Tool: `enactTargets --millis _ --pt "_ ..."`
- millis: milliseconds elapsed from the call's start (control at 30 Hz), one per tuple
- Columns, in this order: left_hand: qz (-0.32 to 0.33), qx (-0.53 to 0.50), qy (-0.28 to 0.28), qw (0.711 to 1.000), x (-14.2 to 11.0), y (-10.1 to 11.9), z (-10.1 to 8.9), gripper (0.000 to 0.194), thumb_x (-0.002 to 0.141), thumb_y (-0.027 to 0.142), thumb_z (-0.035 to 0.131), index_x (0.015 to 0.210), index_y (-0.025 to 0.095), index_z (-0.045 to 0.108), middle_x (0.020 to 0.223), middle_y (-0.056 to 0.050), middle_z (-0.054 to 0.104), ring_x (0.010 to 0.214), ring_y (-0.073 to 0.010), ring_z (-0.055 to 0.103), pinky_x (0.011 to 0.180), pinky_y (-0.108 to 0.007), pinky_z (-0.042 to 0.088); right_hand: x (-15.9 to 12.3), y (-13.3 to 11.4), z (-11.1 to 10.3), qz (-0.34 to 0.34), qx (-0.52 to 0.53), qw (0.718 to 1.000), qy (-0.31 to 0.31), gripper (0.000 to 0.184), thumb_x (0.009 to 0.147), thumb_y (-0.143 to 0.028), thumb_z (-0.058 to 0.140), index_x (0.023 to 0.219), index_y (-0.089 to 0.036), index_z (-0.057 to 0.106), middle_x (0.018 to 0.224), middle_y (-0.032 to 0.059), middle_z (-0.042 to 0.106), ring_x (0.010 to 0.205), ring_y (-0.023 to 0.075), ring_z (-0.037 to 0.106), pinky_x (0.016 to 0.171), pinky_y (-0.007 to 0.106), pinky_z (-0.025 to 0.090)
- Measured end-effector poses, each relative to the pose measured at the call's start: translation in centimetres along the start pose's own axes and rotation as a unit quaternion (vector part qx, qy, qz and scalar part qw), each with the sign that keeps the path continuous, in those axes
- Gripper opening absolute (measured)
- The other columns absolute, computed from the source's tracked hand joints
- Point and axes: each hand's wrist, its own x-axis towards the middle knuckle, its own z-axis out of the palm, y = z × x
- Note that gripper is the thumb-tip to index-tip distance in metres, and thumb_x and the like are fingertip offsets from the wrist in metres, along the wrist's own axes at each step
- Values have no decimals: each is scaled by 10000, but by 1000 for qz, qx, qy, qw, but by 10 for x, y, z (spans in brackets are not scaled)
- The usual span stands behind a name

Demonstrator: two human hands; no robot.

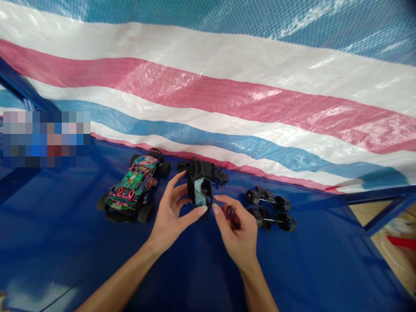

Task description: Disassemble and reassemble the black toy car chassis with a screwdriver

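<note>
My left hand (175,208) grips a toy car body shell (202,193), a black piece with a light-blue patterned panel, tilted up over the table. Its thumb presses the lower edge while the fingers reach round the left side. Close by on the right, my right hand (238,229) is curled around a tool with a dark purple, rounded handle (230,212); its shaft is hidden. The right thumb and index fingertips are at the shell's right edge; whether they touch it I cannot tell. Behind the shell lies a black toy car chassis (221,175), partly covered.
An assembled toy car (133,182) with a green and pink body stands to the left. Two black wheel-and-axle sets (268,197) lie to the right on the blue table (312,268). A striped plastic sheet (208,99) rises along the back edge.
</note>
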Motion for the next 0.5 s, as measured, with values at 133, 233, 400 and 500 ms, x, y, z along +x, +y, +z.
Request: enactTargets --millis 133,233,400,500 --pt "10 42 -7 999 -1 1 1 995 591 68 1001 1463 318 593 1294 -100 736 1132 -271 751 898 -277 630 -1 0 -2 28 1 999 -19 258 832 -329 864 1085 -278 855 745 -3 711 485 79 407 449 217 424" --pt "40 89 -15 995 0 -5 -1 974 589 90 1013 1450 317 619 1426 -104 669 1220 -294 727 949 -291 640 -2 2 -4 17 -22 997 -79 324 922 -339 757 1234 -276 817 693 -15 646 499 92 412 458 223 413" --pt "213 236 -27 948 4 -24 -14 921 681 225 990 1508 295 591 1496 -107 571 1394 -327 622 1076 -405 630 -1 3 -7 29 -17 981 -191 528 984 -264 590 1508 -209 623 670 -59 516 552 103 406 514 246 333" --pt "293 341 -39 892 5 -28 -20 870 773 276 934 1554 305 551 1464 -114 567 1394 -326 619 1105 -452 622 1 0 -6 61 -5 966 -252 513 949 -207 571 1460 -183 608 685 -74 462 589 105 401 550 252 319"
